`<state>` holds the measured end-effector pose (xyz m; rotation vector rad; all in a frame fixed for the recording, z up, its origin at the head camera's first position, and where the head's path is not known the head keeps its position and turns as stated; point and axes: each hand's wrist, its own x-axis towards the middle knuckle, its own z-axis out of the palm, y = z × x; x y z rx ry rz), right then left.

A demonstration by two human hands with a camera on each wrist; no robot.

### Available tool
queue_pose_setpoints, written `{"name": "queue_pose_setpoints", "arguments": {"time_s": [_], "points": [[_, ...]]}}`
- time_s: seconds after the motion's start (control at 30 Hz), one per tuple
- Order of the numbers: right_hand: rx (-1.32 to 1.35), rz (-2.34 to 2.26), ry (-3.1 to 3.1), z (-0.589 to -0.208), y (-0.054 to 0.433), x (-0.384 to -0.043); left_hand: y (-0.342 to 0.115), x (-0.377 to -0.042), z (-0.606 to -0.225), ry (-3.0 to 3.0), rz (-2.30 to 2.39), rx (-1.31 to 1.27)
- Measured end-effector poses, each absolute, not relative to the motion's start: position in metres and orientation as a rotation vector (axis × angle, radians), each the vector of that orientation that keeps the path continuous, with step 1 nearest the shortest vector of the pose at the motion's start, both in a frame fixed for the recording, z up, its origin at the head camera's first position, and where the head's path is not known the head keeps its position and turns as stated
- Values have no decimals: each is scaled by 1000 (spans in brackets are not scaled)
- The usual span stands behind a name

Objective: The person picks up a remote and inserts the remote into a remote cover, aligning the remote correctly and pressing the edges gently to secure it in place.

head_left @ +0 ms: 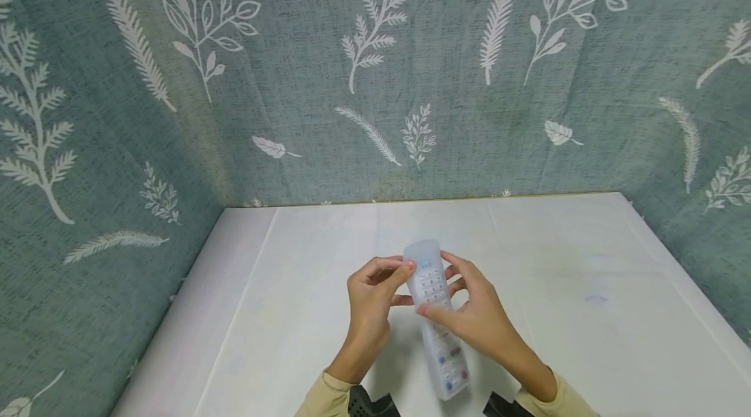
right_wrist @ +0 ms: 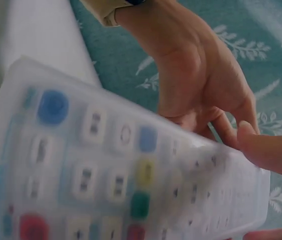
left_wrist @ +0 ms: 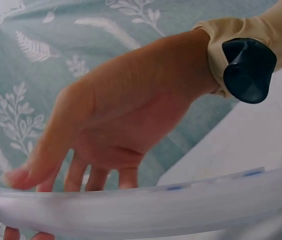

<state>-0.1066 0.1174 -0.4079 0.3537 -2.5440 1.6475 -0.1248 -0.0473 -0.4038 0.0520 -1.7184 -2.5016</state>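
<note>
A white remote control in a milky, see-through cover is held up over the white table, long side running away from me. Its far end stands between my two hands. My left hand pinches the left edge close to that end, thumb on the front face and fingers behind. On the other side my right hand grips the right edge, its thumb lying across the buttons. In the right wrist view the remote's button face shows blue, red, yellow and green keys through the cover. The left wrist view catches its slim side.
The white tabletop spreads out around the hands. Green cloth printed with white leaves hangs behind it and along both sides. Dark devices are strapped at the wrists over beige sleeves.
</note>
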Motion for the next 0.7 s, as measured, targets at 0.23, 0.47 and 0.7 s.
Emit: {"name": "queue_pose_setpoints", "arguments": {"time_s": [0.23,0.47,0.7], "points": [[373,1512,-2541,-412,114,-110,-44,-123,-404,-1797,-2490,47],[356,1694,-2521,-415,119,-116,-46,-122,-404,-1845,-2525,17],[405,2110,-2394,-415,127,-120,-47,-123,-404,-1843,-2566,-7]]}}
